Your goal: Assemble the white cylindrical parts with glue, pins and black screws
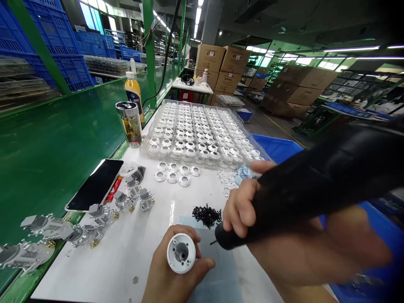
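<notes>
My left hand [170,273] is closed round a round white housing [181,253] with a grey centre, held open end up near the table's front edge. My right hand [240,208] grips a black electric screwdriver [303,198], whose tip sits just right of the housing. A small heap of black screws [207,214] lies on a clear sheet just behind both hands. Several loose white rings [176,173] lie further back.
A clear tray [202,130] full of white rings fills the back of the white table [126,252]. A phone [96,185], grey metal parts [63,229], a tea jar [130,124], a bottle [134,94] and silver pins [227,181] surround it. Blue bins [277,147] stand at right.
</notes>
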A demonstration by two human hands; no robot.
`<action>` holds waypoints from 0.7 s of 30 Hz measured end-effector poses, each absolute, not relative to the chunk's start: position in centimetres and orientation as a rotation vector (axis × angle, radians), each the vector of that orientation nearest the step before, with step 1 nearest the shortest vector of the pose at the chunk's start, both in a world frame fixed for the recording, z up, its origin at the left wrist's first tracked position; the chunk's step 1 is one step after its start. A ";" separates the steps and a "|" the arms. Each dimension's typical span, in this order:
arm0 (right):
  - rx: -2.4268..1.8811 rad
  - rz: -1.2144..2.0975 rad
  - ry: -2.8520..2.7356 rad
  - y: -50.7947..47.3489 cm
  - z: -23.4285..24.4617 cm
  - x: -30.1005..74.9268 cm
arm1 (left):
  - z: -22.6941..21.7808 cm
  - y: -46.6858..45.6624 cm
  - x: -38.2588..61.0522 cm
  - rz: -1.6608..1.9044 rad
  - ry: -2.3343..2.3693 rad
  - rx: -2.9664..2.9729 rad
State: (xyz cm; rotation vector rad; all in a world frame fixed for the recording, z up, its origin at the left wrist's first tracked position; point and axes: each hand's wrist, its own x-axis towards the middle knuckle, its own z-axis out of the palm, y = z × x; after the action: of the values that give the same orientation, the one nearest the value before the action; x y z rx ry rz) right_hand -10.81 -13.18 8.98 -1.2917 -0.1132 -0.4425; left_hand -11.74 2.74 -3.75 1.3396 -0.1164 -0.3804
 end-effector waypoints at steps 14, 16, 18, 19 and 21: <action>-1.645 -0.689 0.074 -16.4 4.1 -13.4 | -2.5 5.0 -10.8 -0.413 -0.024 1.344; -1.815 -0.463 0.073 -16.9 0.5 -15.8 | -2.8 4.9 -10.4 -0.519 0.076 1.109; -1.924 -0.413 -0.083 -17.0 -1.9 -17.7 | -2.9 4.2 -10.3 -0.605 0.163 0.883; -1.954 -0.446 -0.146 -17.0 -2.6 -18.3 | -2.8 3.6 -10.3 -0.637 0.193 0.804; -1.964 -0.549 -0.218 -17.1 -2.9 -19.2 | -2.7 2.4 -10.7 -0.717 0.235 0.736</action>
State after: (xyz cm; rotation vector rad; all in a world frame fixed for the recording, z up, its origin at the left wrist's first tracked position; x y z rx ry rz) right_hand -19.19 -17.14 -2.86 -1.9635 -0.2183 -0.5485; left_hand -10.72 2.39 -2.67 0.7363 0.2346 -0.7166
